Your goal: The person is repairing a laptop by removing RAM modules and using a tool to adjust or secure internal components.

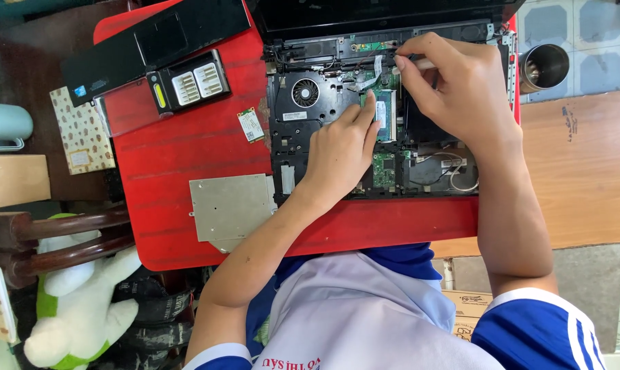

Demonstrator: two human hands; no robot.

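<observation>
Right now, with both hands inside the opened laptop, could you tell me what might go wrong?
1. The right hand holds a thin tool beside the loose ribbon cable; a slip could nick it.
2. The left hand presses on the green memory module; bare skin and uneven force might harm it.
3. The small wireless card lies loose on the red table and could get knocked off.

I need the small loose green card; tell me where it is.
In the head view the small green card lies on the red table, just left of the opened laptop, above the silver drive, below the black battery.
</observation>
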